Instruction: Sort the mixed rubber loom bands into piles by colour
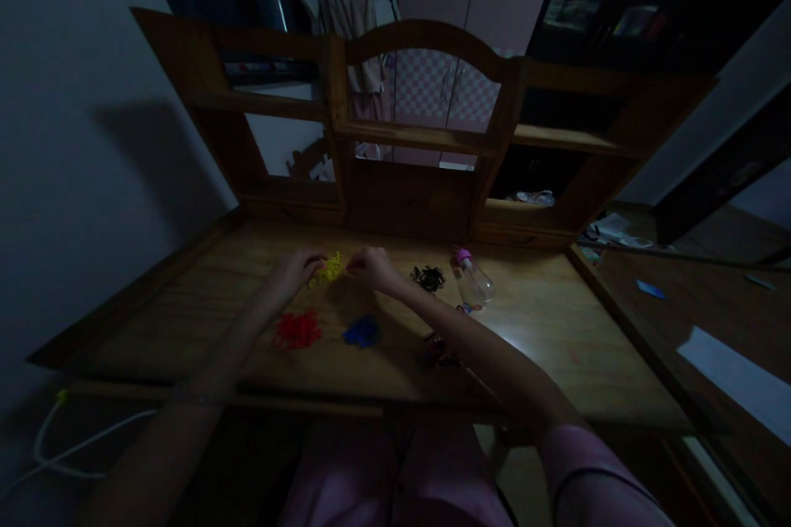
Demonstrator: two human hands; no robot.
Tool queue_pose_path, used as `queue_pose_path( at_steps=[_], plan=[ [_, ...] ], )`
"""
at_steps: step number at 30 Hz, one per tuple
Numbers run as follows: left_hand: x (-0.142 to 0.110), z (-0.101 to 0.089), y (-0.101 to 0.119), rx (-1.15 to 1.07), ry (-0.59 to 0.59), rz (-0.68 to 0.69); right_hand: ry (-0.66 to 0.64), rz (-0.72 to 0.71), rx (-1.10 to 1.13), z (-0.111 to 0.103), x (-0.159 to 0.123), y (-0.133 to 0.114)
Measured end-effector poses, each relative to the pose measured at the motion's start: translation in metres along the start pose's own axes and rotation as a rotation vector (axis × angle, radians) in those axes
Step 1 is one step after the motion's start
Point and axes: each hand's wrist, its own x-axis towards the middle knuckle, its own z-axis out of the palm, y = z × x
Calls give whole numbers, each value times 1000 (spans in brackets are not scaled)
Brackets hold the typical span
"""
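A yellow heap of small thin pieces, perhaps rubber bands (pixel 330 268), lies on the wooden desk between my hands. My left hand (pixel 301 265) reaches to its left side, fingertips closed together at the edge of the heap. Just right of the heap is my right hand (pixel 374 265), fingers pinched; whatever is in them is too small or dark to make out. Nearer to me lie a red heap (pixel 297 329) and a blue heap (pixel 362 331) of similar pieces. A black heap (pixel 428 277) sits right of my right hand. Beneath my right forearm, a dark reddish heap (pixel 440 348) is partly hidden.
A clear bottle with a pink cap (pixel 475 280) lies at the right of the black heap, with a small colourful item (pixel 468 308) by its base. A wooden shelf frame (pixel 420 140) rises along the desk's back. On the right, a lower surface holds white paper (pixel 738 379).
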Motion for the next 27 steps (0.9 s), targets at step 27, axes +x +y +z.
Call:
queue_pose_path(
  at_steps=[27],
  plan=[
    [12, -28, -13, -40, 76, -33, 215, 20, -212, -91, -83, 24]
  ],
)
